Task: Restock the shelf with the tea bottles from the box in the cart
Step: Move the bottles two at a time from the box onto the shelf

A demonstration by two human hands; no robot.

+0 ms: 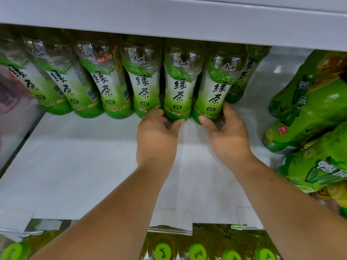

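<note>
A row of several green tea bottles with green-and-white labels stands along the back of a white shelf (78,166). My left hand (157,134) grips the base of one bottle (179,87), thumb on its right side. My right hand (225,132) grips the base of the neighbouring bottle (216,91), thumb in front and fingers round its right side. Both bottles stand upright on the shelf, touching each other. The box and the cart are out of view.
Another green tea bottle (242,76) stands behind the right one. Different green-labelled bottles (308,102) crowd the right end of the shelf. A white shelf board (169,19) hangs low overhead. Green caps (197,251) of the lower shelf's bottles show below the front edge.
</note>
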